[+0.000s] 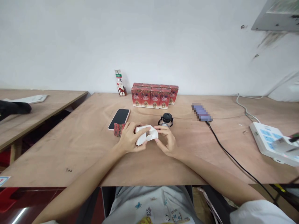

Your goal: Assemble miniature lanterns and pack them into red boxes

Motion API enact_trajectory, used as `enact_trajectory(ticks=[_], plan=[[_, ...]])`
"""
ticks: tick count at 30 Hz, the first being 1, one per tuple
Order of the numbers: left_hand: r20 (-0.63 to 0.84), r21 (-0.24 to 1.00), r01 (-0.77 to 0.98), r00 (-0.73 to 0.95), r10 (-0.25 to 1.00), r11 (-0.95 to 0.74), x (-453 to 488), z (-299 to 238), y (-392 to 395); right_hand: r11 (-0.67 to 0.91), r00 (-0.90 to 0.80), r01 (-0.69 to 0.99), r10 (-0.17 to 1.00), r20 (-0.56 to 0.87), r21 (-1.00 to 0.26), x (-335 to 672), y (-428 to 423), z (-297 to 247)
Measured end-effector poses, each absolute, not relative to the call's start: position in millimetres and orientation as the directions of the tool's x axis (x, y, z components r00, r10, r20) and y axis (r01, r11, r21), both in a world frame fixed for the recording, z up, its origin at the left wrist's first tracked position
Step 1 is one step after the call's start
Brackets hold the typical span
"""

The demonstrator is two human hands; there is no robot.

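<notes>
Above the wooden table, my left hand (129,138) grips a small cardboard box (143,134) whose end is open, white flaps showing. A red printed panel (118,130) juts out on the left side of that hand. My right hand (168,141) pinches the flap at the box's right edge between thumb and fingers. Just beyond the right hand stands a small lantern (166,119) with a black cap and handle, its lower part partly hidden by the fingers. Several red printed boxes (150,98) stand upright in rows farther back, near the wall.
A white-edged phone (119,119) lies left of the hands. Another phone (202,112) lies right, with a black cable (230,155) running off the front edge. A power strip (272,141) sits far right. A bottle (120,84) stands by the wall. Another table (46,109) is at left.
</notes>
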State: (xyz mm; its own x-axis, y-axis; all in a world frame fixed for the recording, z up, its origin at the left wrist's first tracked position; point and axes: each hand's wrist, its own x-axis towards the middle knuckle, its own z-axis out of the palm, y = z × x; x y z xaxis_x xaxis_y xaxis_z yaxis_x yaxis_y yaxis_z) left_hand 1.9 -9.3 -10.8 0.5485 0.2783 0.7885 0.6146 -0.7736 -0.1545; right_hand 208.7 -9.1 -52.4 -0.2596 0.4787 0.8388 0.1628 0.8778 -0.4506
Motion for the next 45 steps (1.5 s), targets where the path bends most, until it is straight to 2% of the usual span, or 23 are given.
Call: enact_trajectory(ticks=[4,10,17,22,26,30,40,43,45], plan=[[0.811,-0.156,0.603,0.531,0.247,-0.783,0.8,-12.2,-8.2,0.823,-0.273,0.044,0.555,0.786,-0.566,210.9,-9.9,-48.9],[0.8,-0.205,0.536,0.573,0.175,-0.819,3.6,-14.0,-7.6,0.751,-0.363,0.067,0.631,0.685,-0.657,213.4,-10.8,-40.5],[0.796,-0.247,0.534,0.588,0.145,-0.809,5.6,-19.1,-6.0,0.534,-0.395,-0.125,0.747,0.535,-0.836,204.8,-9.5,-45.5],[0.806,-0.23,0.532,0.574,0.147,-0.815,7.0,-19.6,-5.8,0.492,-0.326,-0.104,0.804,0.497,-0.864,199.0,-10.7,-50.0],[0.814,-0.232,0.504,0.569,0.118,-0.832,9.1,-18.7,-6.5,0.476,-0.303,-0.108,0.82,0.485,-0.873,196.4,-13.3,-50.7],[0.801,-0.207,0.496,0.58,0.144,-0.843,9.5,-20.0,-7.0,0.491,-0.261,-0.1,0.826,0.499,-0.865,194.0,-15.1,-50.7],[0.804,-0.24,0.457,0.588,0.089,-0.856,12.4,-19.1,-8.5,0.415,-0.285,-0.135,0.853,0.437,-0.9,193.9,-11.7,-55.2],[0.819,-0.243,0.413,0.572,0.042,-0.878,13.7,-22.3,-10.0,0.37,-0.384,-0.18,0.827,0.412,-0.911,194.7,-7.8,-54.3],[0.83,-0.254,0.383,0.558,0.003,-0.888,11.7,-30.0,-9.6,0.372,-0.504,-0.213,0.75,0.428,-0.903,195.3,-6.0,-53.6]])
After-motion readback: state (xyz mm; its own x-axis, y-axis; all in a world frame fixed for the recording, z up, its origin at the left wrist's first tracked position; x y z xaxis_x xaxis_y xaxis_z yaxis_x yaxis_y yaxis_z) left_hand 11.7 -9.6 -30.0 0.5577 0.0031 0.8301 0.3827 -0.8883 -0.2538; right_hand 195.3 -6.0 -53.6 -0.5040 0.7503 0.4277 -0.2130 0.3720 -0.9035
